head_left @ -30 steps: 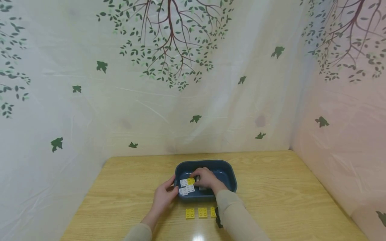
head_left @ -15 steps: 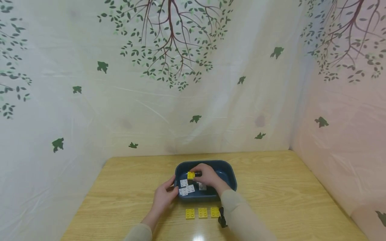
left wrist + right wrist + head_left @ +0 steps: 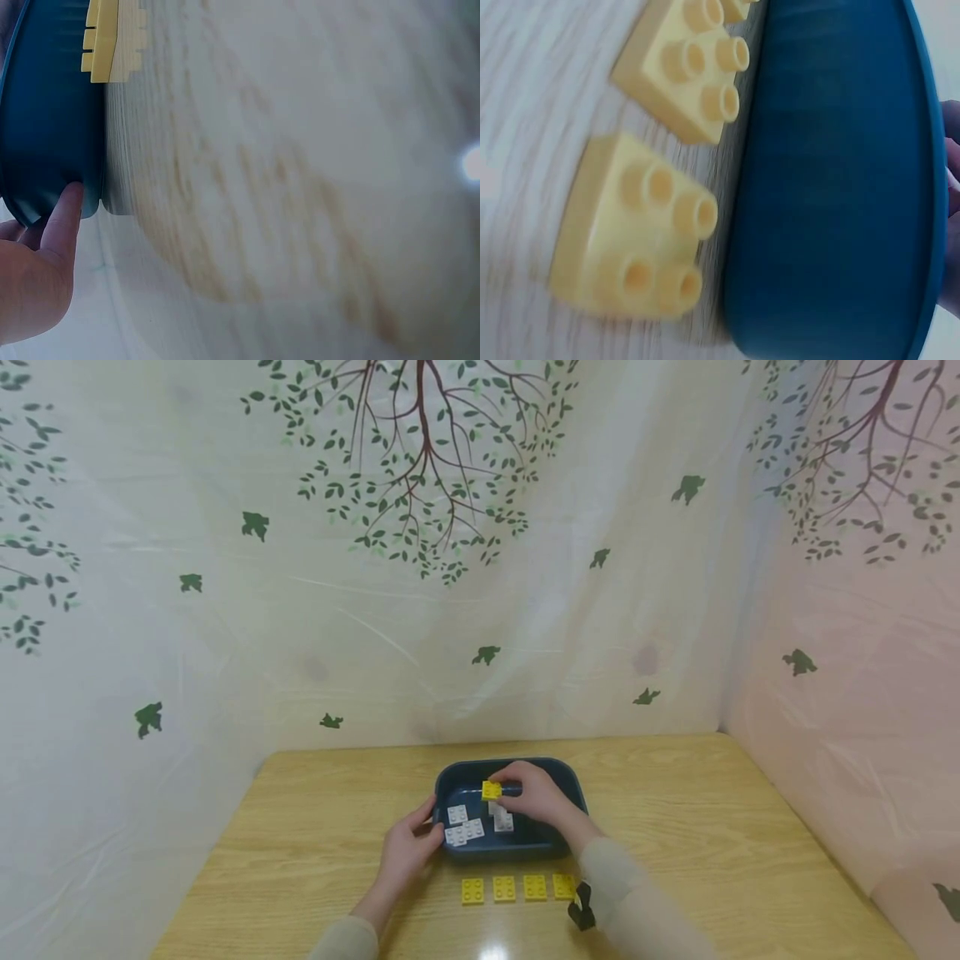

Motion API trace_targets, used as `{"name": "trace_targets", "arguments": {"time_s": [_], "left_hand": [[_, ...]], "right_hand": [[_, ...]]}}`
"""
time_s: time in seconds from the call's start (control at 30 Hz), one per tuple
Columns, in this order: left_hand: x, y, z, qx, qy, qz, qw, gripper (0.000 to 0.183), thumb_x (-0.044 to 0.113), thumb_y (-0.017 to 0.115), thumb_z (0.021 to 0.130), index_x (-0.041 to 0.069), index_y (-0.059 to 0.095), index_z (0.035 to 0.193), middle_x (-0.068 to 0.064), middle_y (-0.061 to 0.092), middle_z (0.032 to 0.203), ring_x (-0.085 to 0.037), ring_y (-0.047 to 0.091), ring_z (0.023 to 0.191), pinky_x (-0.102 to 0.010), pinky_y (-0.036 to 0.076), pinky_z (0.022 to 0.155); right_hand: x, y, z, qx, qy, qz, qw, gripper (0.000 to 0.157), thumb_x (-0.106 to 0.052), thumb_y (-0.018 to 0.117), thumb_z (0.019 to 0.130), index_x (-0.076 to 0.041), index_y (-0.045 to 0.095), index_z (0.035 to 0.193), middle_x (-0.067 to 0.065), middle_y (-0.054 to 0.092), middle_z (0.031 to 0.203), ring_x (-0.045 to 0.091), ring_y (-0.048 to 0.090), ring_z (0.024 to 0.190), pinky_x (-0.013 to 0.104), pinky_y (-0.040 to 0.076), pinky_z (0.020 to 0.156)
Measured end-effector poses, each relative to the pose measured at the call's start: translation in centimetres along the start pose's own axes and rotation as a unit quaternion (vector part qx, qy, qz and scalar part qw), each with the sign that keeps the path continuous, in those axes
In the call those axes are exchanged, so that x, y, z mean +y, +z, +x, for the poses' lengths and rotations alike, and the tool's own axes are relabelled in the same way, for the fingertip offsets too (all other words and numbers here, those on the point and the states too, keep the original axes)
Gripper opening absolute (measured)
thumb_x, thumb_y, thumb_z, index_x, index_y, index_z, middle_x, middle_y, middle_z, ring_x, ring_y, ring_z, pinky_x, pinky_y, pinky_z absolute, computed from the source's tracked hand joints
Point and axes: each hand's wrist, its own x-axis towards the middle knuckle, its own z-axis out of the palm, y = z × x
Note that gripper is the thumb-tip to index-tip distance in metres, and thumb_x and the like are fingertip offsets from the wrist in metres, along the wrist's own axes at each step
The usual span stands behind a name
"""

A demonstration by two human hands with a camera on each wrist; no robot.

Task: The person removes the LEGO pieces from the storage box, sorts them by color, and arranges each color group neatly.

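A dark blue plastic tub stands on the table. My left hand grips its left end, the thumb on the front wall in the left wrist view. My right hand pinches a yellow toy building brick above the tub's inside. In the right wrist view only part of the right hand shows past the tub wall, and the pinched brick is hidden. White bricks lie in the tub's left part. More white bricks lie near its middle, partly under the right hand.
In front of the tub, several yellow bricks form a row on the wooden table, studs up. A black wrist-camera mount on the right forearm overlaps the rightmost brick. Printed curtains border the table.
My right hand has lifted the yellow brick from beside the white bricks and moved it right. The forearm shifted right too, uncovering more of the yellow row. My left hand stays put.
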Motion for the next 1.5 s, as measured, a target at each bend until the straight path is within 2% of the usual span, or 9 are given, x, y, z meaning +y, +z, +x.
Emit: {"name": "trace_targets", "arguments": {"time_s": [0.23, 0.5, 0.9, 1.03, 1.27, 1.5], "left_hand": [[-0.1, 0.0, 0.1, -0.005, -0.004, 0.001, 1.0, 0.052, 0.01, 0.067, 0.091, 0.006, 0.053, 0.142, -0.016, 0.054, 0.142, -0.032, 0.062, 0.113, -0.043, 0.052, 0.095], [-0.2, 0.0, 0.3, -0.006, -0.004, 0.004, 1.0, 0.052, 0.01, 0.066, 0.091, 0.006, 0.054, 0.142, -0.016, 0.054, 0.142, -0.032, 0.062, 0.114, -0.044, 0.052, 0.096], [-0.2, 0.0, 0.5, -0.007, -0.009, 0.007, 0.9999, 0.053, 0.01, 0.066, 0.091, 0.007, 0.054, 0.142, -0.016, 0.054, 0.142, -0.032, 0.062, 0.113, -0.044, 0.053, 0.095], [-0.1, 0.0, 0.5, -0.007, -0.009, 0.011, 0.9999, 0.053, 0.01, 0.067, 0.091, 0.007, 0.054, 0.142, -0.015, 0.054, 0.142, -0.031, 0.062, 0.113, -0.045, 0.052, 0.096], [0.0, -0.1, 0.6, -0.008, -0.008, 0.012, 0.9999, 0.053, 0.01, 0.066, 0.091, 0.007, 0.053, 0.143, -0.015, 0.054, 0.142, -0.032, 0.061, 0.114, -0.044, 0.052, 0.096], [0.0, -0.1, 0.6, -0.009, -0.013, 0.008, 0.9998, 0.053, 0.009, 0.066, 0.092, 0.007, 0.053, 0.143, -0.015, 0.053, 0.143, -0.032, 0.061, 0.115, -0.043, 0.052, 0.096]], "right_hand": [[0.0, -1.2, -1.9, 0.002, -0.006, -0.016, 1.0, 0.031, -0.017, 0.078, 0.085, -0.015, 0.072, 0.115, -0.002, 0.067, 0.111, 0.019, 0.058, 0.102, 0.045, 0.049, 0.097], [0.6, -2.6, -4.3, 0.012, -0.043, -0.021, 0.999, 0.031, -0.018, 0.078, 0.084, -0.015, 0.072, 0.115, -0.004, 0.066, 0.109, 0.017, 0.058, 0.101, 0.045, 0.05, 0.095], [1.5, -5.0, -8.3, 0.014, -0.008, -0.02, 1.0, 0.033, -0.02, 0.078, 0.085, -0.019, 0.071, 0.118, -0.004, 0.066, 0.113, 0.023, 0.057, 0.106, 0.052, 0.049, 0.097], [1.7, -5.7, -9.6, 0.013, -0.015, -0.016, 1.0, 0.033, -0.019, 0.078, 0.084, -0.017, 0.072, 0.117, -0.005, 0.065, 0.11, 0.024, 0.059, 0.102, 0.047, 0.052, 0.092], [2.5, -6.4, -11.8, 0.016, -0.065, 0.012, 0.998, 0.033, -0.013, 0.077, 0.084, -0.012, 0.071, 0.117, -0.003, 0.064, 0.108, 0.022, 0.061, 0.096, 0.034, 0.055, 0.086], [3.2, -6.5, -13.5, 0.001, -0.047, 0.021, 0.999, 0.031, -0.015, 0.076, 0.086, -0.017, 0.071, 0.116, -0.007, 0.063, 0.108, 0.024, 0.061, 0.096, 0.036, 0.055, 0.085]]}}
